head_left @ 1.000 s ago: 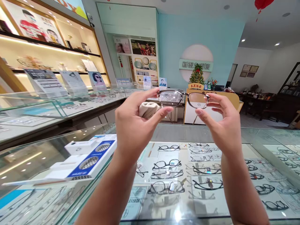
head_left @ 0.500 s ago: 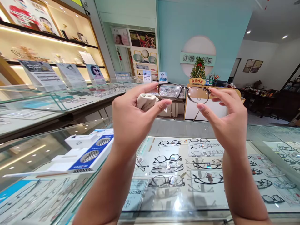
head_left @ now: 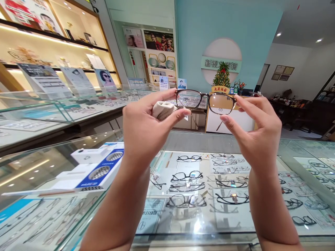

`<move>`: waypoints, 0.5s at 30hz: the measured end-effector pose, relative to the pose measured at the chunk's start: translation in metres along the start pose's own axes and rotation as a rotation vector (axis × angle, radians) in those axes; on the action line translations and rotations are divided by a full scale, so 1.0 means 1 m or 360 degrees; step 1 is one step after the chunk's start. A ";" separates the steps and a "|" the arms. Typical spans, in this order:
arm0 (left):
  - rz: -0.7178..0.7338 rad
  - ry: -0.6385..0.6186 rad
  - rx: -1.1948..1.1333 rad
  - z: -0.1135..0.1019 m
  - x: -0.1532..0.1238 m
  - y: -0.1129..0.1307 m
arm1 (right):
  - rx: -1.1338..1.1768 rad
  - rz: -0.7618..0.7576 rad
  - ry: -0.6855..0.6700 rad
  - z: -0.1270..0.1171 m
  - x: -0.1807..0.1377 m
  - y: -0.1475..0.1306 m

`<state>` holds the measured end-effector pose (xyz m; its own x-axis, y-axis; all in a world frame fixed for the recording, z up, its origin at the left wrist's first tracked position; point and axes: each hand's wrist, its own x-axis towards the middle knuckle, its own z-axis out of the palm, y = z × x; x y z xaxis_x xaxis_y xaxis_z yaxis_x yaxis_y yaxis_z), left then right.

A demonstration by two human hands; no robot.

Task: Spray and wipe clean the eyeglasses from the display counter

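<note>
Raised above the glass counter is a pair of dark-rimmed eyeglasses (head_left: 205, 95), its lenses side by side and its temple arms pointing away and down. My left hand (head_left: 146, 122) pinches the left end of the frame between thumb and fingers. A pale, bunched cloth (head_left: 162, 110) is tucked inside that same hand, partly hidden by the palm. At the other end, my right hand (head_left: 258, 127) grips the frame's right rim with fingertips above and the thumb close below. A small white tag (head_left: 186, 118) shows near the left lens.
Below my hands stands a glass display case (head_left: 188, 139) holding several rows of eyeglasses (head_left: 186, 176). A blue and white box (head_left: 101, 170) lies to the left. Further off are another glass case (head_left: 62, 111), a white-fronted desk (head_left: 230, 123) and a potted plant (head_left: 221, 75).
The eyeglasses tilt slightly, with the left end a little higher. My left hand has shifted slightly left and my right hand slightly right; both still hold the frame.
</note>
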<state>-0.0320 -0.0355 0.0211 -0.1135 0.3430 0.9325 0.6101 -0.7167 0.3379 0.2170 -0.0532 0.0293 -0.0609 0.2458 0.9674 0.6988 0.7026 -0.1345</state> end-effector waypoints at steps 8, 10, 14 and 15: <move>-0.0050 -0.0043 0.0022 0.001 0.003 0.001 | -0.0048 -0.0032 -0.0007 0.000 0.000 -0.001; -0.0068 -0.0056 0.0035 0.002 0.004 0.002 | -0.0041 -0.0026 -0.0015 -0.001 0.000 -0.002; -0.0119 -0.0087 0.0039 0.003 0.004 0.005 | -0.0031 0.0013 -0.0031 -0.002 0.000 -0.002; -0.0112 -0.0084 0.0033 0.003 0.003 0.005 | -0.0019 0.0031 -0.0046 -0.003 0.000 -0.002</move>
<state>-0.0269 -0.0360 0.0255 -0.1155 0.4243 0.8981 0.6181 -0.6771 0.3993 0.2172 -0.0565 0.0303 -0.0674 0.2785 0.9581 0.7086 0.6894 -0.1506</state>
